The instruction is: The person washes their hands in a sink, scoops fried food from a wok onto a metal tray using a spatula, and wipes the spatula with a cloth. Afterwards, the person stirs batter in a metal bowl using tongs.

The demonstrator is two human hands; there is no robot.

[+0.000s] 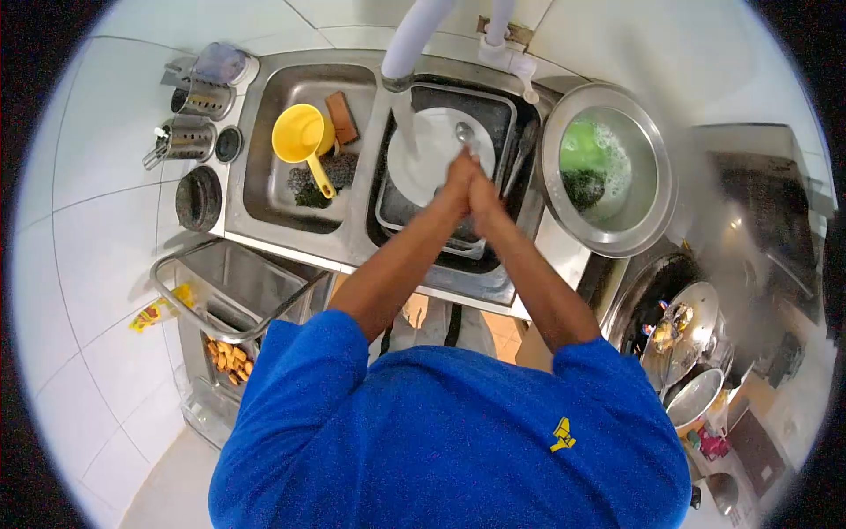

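My left hand and my right hand are pressed together over the right sink basin. Both are closed around a metal spoon, whose bowl sticks out beyond the fingers; its handle is mostly hidden between them. Just below the hands lies a round white plate, in a dark rectangular tray set in the basin. Water seems to pour from the thick white pipe onto the plate's left side.
In the left basin are a yellow dipper, a brown block and dark scrubbers. A large metal pot of green suds stands at right. Metal holders line the left wall; pans crowd the lower right.
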